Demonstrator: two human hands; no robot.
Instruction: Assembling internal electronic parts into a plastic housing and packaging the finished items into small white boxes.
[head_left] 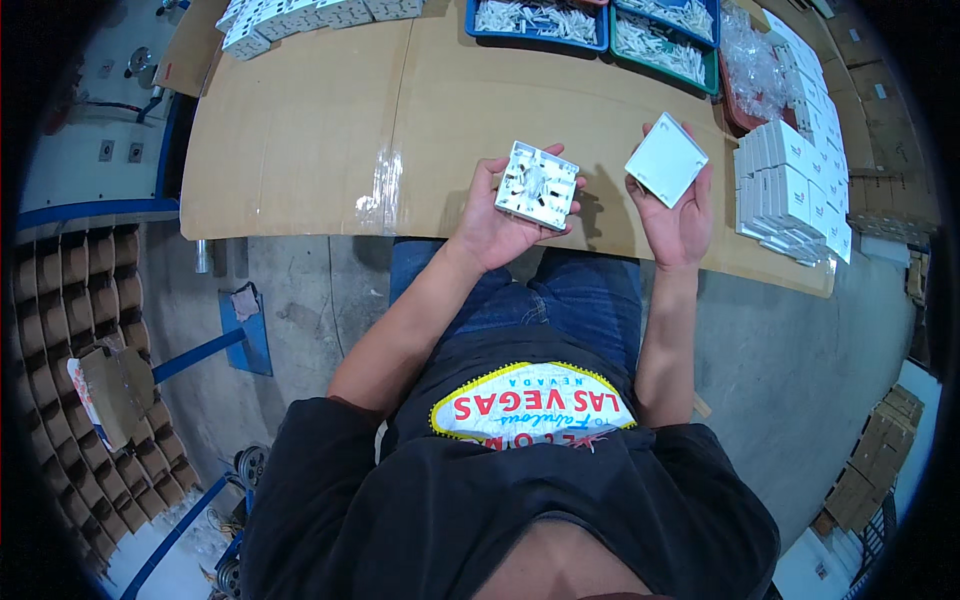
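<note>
My left hand (pixel 497 222) holds a square white plastic box (pixel 537 187) with its slotted inner side up; a small clear bag seems to lie in its middle. In my right hand (pixel 680 225) is a flat square white cover plate (pixel 667 160), smooth face up and turned cornerwise. Fingers of both hands wrap round the edges of what they hold. The two pieces are apart, above the near part of the cardboard-covered table (pixel 300 140).
Blue trays (pixel 540 42) and a green tray (pixel 664 66) of small white parts stand at the back. White boxes (pixel 790 180) are stacked on the right beside clear plastic bags (pixel 752 70). More white pieces (pixel 285 20) sit back left. A divided cardboard rack (pixel 70 290) stands left.
</note>
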